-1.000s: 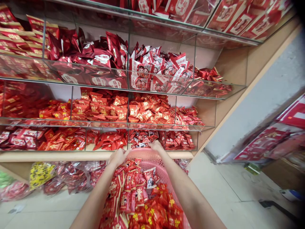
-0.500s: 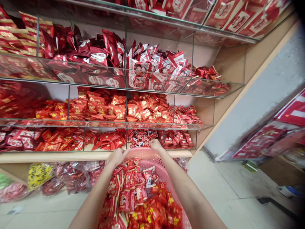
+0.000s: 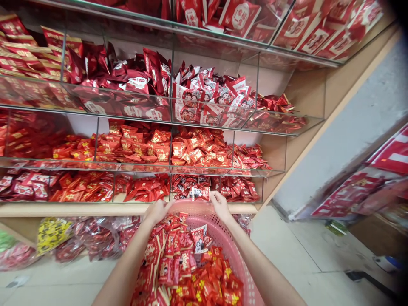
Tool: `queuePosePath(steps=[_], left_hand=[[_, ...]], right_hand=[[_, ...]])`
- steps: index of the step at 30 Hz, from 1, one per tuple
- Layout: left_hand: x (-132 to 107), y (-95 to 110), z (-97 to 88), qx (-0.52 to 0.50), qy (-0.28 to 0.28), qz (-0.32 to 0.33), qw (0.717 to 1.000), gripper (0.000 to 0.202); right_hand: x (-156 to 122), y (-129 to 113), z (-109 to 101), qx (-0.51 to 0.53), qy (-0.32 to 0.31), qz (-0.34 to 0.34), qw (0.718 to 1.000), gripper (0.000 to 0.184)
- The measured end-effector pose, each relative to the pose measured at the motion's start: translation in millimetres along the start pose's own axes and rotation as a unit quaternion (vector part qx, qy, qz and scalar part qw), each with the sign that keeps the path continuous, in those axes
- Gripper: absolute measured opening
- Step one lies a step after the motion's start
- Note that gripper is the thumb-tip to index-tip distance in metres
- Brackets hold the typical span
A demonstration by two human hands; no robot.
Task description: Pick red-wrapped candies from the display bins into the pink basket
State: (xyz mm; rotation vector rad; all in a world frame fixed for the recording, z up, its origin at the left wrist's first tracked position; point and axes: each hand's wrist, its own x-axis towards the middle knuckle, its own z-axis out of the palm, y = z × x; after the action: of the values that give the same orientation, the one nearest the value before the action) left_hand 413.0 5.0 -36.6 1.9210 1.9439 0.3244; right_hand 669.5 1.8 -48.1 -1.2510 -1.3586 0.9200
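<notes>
A pink plastic basket (image 3: 191, 207) with a perforated wall is up against the lowest shelf. Heaped inside are red candy packets (image 3: 174, 242), some with yellow print, and one red-white-black packet (image 3: 200, 239) lies on top towards the far side. My left hand (image 3: 157, 211) is closed on the basket's far rim, left of its middle. Just right of it, my right hand (image 3: 219, 204) pinches a small red-and-white candy packet (image 3: 200, 194) above the rim, in front of a compartment with similar packets (image 3: 185, 185).
Glass-divided shelves (image 3: 127, 114) full of red packets rise above the basket. Clear bags (image 3: 95, 238) and a yellow-and-black bag (image 3: 54, 233) lie under the bottom shelf (image 3: 79, 210). At right are a grey wall (image 3: 338, 140), tiled floor (image 3: 296, 255) and a cardboard box (image 3: 376, 231).
My right hand has drawn back a little to the right from the lowest compartment, and a candy packet now shows in its fingers. The left hand stays on the rim. The view has tilted slightly.
</notes>
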Motion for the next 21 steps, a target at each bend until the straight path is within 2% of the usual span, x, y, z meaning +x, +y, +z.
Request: queuePosePath(steps=[4, 7, 10, 12, 14, 17, 21], left_hand=[[-2, 1, -1.0, -0.001, 0.004, -0.002, 1.0, 0.06], [-2, 2, -1.3, 0.002, 0.005, -0.001, 1.0, 0.06], [-2, 2, -1.6, 0.005, 0.004, 0.001, 1.0, 0.061], [-2, 2, -1.8, 0.009, 0.005, 0.004, 1.0, 0.061], [-1, 1, -1.9, 0.012, 0.007, 0.006, 1.0, 0.061], [-1, 1, -1.8, 0.012, 0.005, 0.005, 1.0, 0.061], [-1, 1, -0.9, 0.011, 0.002, 0.003, 1.0, 0.061]], right_hand=[[-37, 1, 1, 0.08, -0.057, 0.05, 0.994, 0.039], [-52, 19, 5, 0.073, -0.043, 0.065, 0.994, 0.039], [-56, 35, 9, 0.061, -0.022, 0.055, 0.996, 0.039], [-56, 38, 10, 0.026, -0.021, 0.03, 0.999, 0.037], [-57, 36, 11, -0.054, -0.03, -0.014, 0.998, 0.034], [-59, 33, 12, -0.179, -0.045, -0.08, 0.98, 0.03], [-60, 36, 17, -0.215, -0.061, -0.099, 0.97, 0.028]])
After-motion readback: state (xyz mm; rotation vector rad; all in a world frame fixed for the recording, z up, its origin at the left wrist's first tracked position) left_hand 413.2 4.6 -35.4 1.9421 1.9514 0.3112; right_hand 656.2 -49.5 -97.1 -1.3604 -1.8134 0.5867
